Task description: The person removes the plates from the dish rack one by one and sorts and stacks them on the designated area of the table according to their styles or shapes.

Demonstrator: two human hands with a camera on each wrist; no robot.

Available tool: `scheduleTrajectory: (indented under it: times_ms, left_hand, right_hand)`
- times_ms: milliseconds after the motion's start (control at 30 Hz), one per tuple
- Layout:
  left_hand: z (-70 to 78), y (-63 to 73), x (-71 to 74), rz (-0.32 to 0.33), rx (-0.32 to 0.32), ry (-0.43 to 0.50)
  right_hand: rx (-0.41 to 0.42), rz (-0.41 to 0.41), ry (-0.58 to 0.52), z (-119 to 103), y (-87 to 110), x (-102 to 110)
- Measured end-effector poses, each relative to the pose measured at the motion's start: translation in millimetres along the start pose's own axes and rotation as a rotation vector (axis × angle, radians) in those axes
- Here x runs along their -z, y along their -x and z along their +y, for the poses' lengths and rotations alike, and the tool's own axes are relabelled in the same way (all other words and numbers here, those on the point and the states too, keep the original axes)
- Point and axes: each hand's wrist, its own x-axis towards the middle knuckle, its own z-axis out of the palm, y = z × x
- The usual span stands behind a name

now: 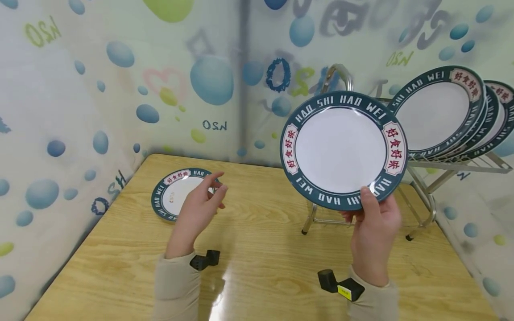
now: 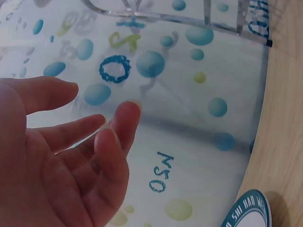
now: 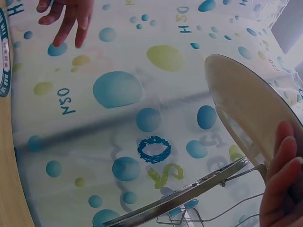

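My right hand [image 1: 375,232] grips a white plate [image 1: 341,147] with a dark green lettered rim at its lower right edge, thumb on the face. The plate is held up, face toward me; its pale underside [image 3: 255,99] shows in the right wrist view, fingers behind it. My left hand [image 1: 198,207] hovers with loosely bent fingers and nothing in them, overlapping a second plate [image 1: 160,196] of the same pattern on the table at the left. That plate has a small brownish mark on its white middle. In the left wrist view the left hand [image 2: 80,156] is bare.
A metal dish rack [image 1: 429,196] stands on the wooden table [image 1: 257,267] at the right, behind the held plate. Several matching plates [image 1: 433,116] lean in its upper tier. Walls printed with blue and green bubbles [image 1: 212,80] close in the back and sides.
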Motion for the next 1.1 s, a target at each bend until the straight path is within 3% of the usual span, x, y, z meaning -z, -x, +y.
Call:
scheduleTrajectory:
  times_ms: [300,833,1000,1100]
  left_hand:
    - [18.2,4.0,-9.4,-0.02,-0.049,0.004]
    - [31.9,10.4,-16.4,-0.036,-0.114,0.06]
    - [39.3,13.2,-21.0,-0.097,-0.162,0.11]
    - [43.1,15.0,-23.6,-0.155,-0.199,0.202]
  right_hand:
    - [0.0,-0.027,0.045,1,3.6,-2]
    - [0.023,-0.058,0.133,4,6.4,-8]
    - [0.025,-0.068,0.267,7,9.1,-11]
    - [-0.002,-0.075,0.338,9,11.4,-13]
